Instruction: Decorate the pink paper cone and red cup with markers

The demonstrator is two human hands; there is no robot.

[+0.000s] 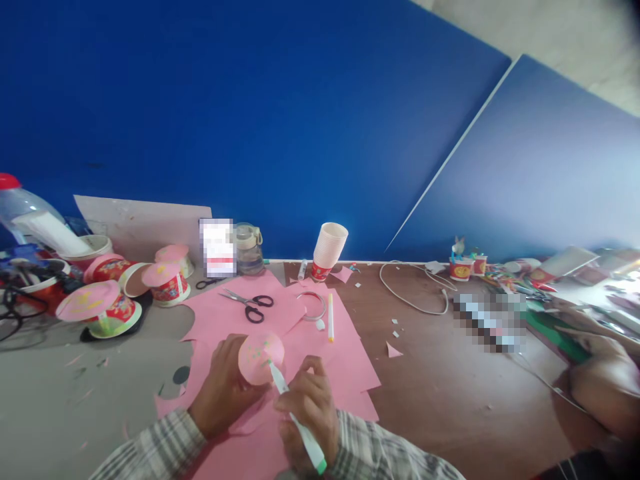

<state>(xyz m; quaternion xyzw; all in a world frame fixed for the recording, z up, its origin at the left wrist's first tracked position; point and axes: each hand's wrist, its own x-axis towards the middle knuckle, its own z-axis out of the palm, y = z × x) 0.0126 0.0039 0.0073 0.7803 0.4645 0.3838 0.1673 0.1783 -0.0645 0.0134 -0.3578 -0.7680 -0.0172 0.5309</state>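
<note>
My left hand (223,383) is closed round the edge of a round pink paper disc (256,353) marked with small green dots; whether a cup sits beneath it is hidden. In my right hand (313,400) is a white marker with a green end (311,445), gripped like a pen, its tip touching the disc. Under both hands lie overlapping sheets of pink paper (350,373). Just beyond the disc, black-handled scissors (254,309) rest on that paper. A yellow-ended marker (331,319) and a roll of tape (315,307) lie to their right.
Red paper cups with pink tops (167,283) stand at the left. A tilted stack of paper cups (330,247) and a clear bottle (249,248) are at the back by the blue partition (280,120). At the right, a white cable (415,308) and another person's hand (600,367).
</note>
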